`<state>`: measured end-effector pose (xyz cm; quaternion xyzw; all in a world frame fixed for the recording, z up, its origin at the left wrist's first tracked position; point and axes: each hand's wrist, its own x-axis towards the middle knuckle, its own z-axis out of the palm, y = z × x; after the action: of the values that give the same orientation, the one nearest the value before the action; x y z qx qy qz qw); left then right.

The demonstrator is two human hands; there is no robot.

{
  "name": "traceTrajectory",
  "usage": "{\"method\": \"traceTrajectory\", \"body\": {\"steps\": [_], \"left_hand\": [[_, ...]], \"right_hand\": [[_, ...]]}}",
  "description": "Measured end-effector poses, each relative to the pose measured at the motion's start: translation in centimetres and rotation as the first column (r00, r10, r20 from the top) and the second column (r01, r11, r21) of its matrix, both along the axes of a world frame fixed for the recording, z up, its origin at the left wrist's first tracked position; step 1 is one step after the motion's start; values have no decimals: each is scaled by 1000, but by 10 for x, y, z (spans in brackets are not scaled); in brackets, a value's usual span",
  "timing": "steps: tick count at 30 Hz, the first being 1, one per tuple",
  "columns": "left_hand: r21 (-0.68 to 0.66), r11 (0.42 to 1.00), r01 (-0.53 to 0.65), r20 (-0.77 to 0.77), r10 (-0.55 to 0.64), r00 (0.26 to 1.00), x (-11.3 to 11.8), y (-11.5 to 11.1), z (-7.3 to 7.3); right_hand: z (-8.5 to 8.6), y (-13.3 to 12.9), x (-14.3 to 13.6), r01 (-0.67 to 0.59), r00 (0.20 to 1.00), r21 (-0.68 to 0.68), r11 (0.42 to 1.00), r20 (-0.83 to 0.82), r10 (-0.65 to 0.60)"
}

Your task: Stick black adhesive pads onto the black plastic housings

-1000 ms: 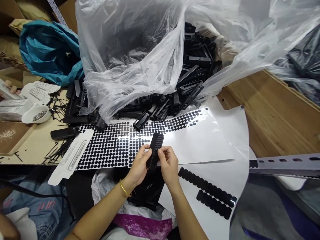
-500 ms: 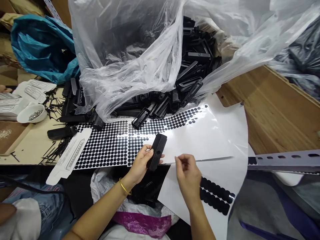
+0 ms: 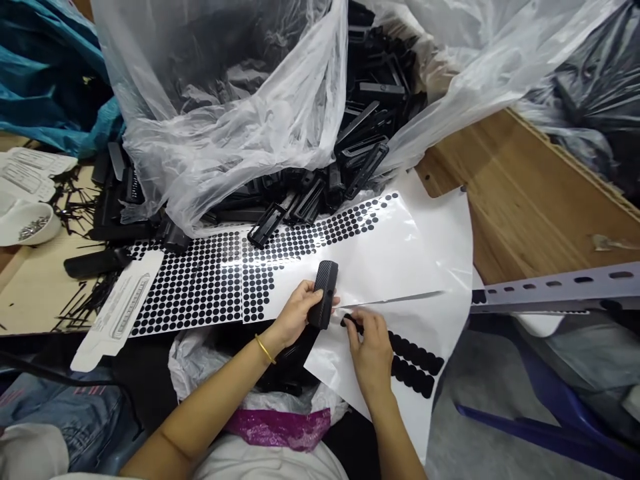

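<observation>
In my left hand (image 3: pixel 299 312) is a long black plastic handle-like piece (image 3: pixel 324 293) with a ribbed face and a small round hole, tilted over the edge of the white sheets. My right hand (image 3: pixel 371 350), fingers closed, pinches a black round sticker (image 3: pixel 346 321) over the lower white backing sheet (image 3: pixel 345 370). Whether that sticker is fully off the backing I cannot tell. Beside my right hand, two rows of larger overlapping black round stickers (image 3: pixel 415 357) lie on this sheet. Behind my hands spreads a sheet of small black dots (image 3: pixel 200 283), partly bare.
Many black plastic parts (image 3: pixel 310 200) spill from a clear plastic bag (image 3: pixel 260 127). At left are a white bowl of small metal pieces (image 3: pixel 37 223), a printed card (image 3: pixel 117 310) and thin black strips (image 3: pixel 80 293). A perforated metal rail (image 3: pixel 550 287) runs at right; an open bag (image 3: pixel 200 360) sits below.
My right hand has moved down to the sticker rows and now has a black sticker at its fingertips. My left hand still holds the black piece, turned more upright. The view has shifted right.
</observation>
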<state>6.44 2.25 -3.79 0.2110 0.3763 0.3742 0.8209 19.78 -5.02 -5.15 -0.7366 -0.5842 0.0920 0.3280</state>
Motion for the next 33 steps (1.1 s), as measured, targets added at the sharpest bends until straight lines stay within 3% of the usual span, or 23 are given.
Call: {"method": "traceTrajectory", "body": {"steps": [5,9,12,24,33], "left_hand": [[2,1000,19,47,-19,999,-6,0,7],[32,994,105,127,-108,986,-19,-3,15],[50,986,157,127,-162,979,-28,-6,18],[31,984,176,115,-178,977,-40,-11,20],[28,985,171,80,-173,982,-40,-11,26]], "right_hand": [[31,-3,0,-118,940,-72,990,-328,88],[50,4,-11,-186,681,-160,969,-733,10],[54,15,-21,-256,531,-178,950,-847,-15],[60,29,-36,-293,614,-211,933,-789,15],[58,32,-34,-317,607,-228,921,-795,12]]}}
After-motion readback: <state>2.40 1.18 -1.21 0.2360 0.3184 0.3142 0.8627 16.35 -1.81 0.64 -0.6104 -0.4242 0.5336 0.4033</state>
